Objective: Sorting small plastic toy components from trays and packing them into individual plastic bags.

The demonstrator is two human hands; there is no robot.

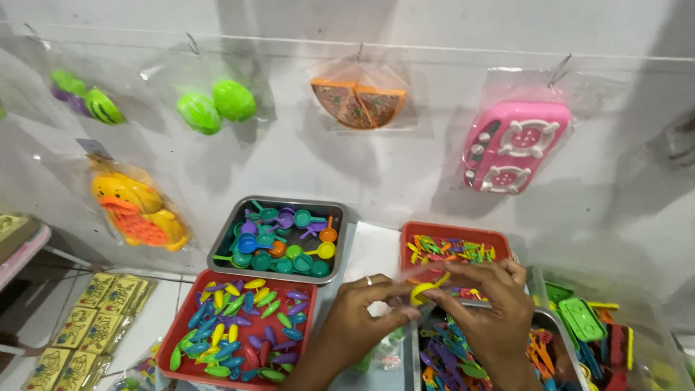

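Note:
My left hand [360,318] and my right hand [486,308] meet in the lower middle of the view, fingertips pinched together on a small yellow plastic toy piece [423,290]. A ring sits on a finger of the left hand. They hover over the gap between a red tray of small multicoloured utensils [455,233] and a metal tray of coloured toy tools [557,340]. To the left lies a red tray of coloured toy spoons [190,317], and behind it a metal tray of little toy pans [343,239].
Bagged toys hang on the white wall: green fruit [216,105], pizza slices [360,103], a pink toy stove [514,146], a yellow duck toy [136,210]. Green and red toy pieces [588,318] fill a clear bin at right. Yellow card packs [94,318] lie at lower left.

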